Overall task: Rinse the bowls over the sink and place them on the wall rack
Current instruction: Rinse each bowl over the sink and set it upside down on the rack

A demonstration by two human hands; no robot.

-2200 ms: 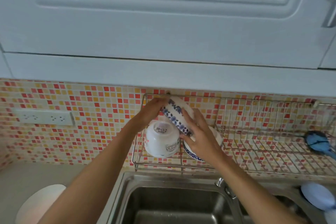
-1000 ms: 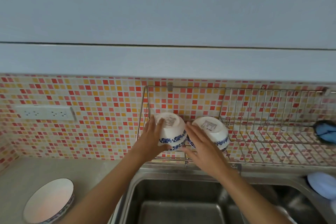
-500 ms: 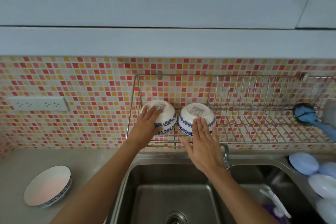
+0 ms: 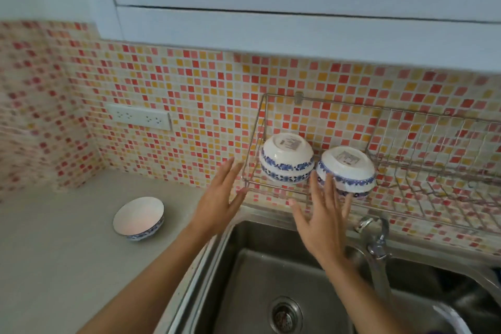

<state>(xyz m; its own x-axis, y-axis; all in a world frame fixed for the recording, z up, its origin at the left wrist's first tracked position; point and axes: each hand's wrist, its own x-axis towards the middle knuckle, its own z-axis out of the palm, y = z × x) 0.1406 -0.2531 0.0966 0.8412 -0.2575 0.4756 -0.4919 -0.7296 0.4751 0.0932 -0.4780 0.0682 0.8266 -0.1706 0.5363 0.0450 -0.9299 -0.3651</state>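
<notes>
Mosaic-tiled wall, steel sink (image 4: 244, 274) below. Two bowls (image 4: 286, 158) upside down, side by side, on wall rack (image 4: 423, 199). Left hand (image 4: 220, 198) and right hand (image 4: 321, 221) spread wide, empty. Next, probably: third bowl (image 4: 138, 217) on worktop (image 4: 54, 257), unrinsed.

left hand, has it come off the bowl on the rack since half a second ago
Yes. The left hand has drawn back left, off the left bowl, and is now open outside the rack's left end.
</notes>
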